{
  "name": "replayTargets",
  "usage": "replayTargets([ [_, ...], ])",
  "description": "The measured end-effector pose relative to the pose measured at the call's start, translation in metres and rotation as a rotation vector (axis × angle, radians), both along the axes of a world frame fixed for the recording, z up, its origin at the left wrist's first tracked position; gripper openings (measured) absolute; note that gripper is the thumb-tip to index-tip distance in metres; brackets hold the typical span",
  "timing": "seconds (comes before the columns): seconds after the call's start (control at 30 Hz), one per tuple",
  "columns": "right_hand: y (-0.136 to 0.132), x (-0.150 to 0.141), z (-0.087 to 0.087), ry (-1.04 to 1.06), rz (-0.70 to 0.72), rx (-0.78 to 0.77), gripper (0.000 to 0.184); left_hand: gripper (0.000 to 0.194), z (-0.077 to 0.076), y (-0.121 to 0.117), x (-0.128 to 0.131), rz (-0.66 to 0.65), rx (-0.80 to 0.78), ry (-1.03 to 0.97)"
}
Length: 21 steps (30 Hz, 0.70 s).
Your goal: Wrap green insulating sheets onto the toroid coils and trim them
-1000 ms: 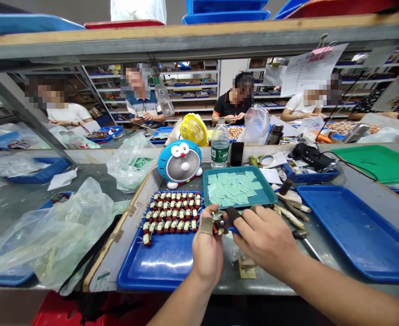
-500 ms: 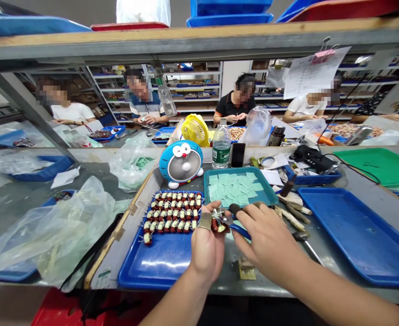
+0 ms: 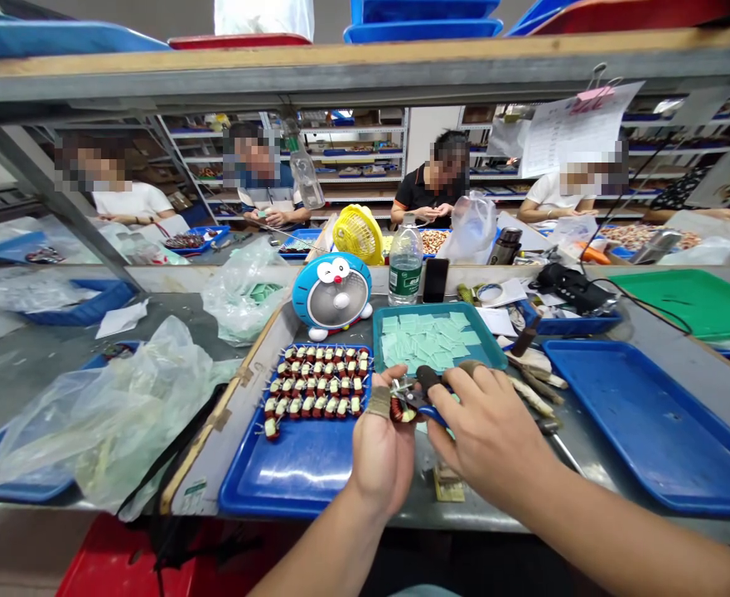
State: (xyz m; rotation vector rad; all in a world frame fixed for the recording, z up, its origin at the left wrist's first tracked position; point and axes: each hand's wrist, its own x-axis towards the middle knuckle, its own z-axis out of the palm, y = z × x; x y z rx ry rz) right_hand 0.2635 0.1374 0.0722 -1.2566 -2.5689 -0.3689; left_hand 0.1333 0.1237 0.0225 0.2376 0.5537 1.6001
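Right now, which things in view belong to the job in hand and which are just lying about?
Likely the job:
coil in left hand
blue-handled tool in right hand
coil rows in blue tray
green slips, possibly

Probably just lying about:
blue fan
bottle
phone

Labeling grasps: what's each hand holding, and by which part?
Left hand: wound coil, exact grip spot hidden. Right hand: pliers, by the blue handle.

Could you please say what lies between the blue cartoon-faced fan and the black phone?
In the head view, a clear green-labelled plastic bottle stands between them.
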Motion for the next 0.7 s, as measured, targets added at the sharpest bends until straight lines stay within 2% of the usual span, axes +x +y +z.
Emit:
replayTargets([
  [0.27, -0.006, -0.003, 0.005, 0.020, -0.050, -0.177, 0.016, 0.043, -0.006, -0.005, 0.004, 0.065, 0.017, 0.059],
  [0.53, -0.011, -0.006, 0.008, -0.038, -0.051, -0.068, 0.011, 0.046, -0.005, -0.008, 0.008, 0.079, 0.026, 0.113],
  [0.7, -0.015, -0.010, 0.009, -0.047, -0.024, -0.037, 0.015, 0.042, -0.009, -0.013, 0.008, 0.132, 0.039, 0.234],
])
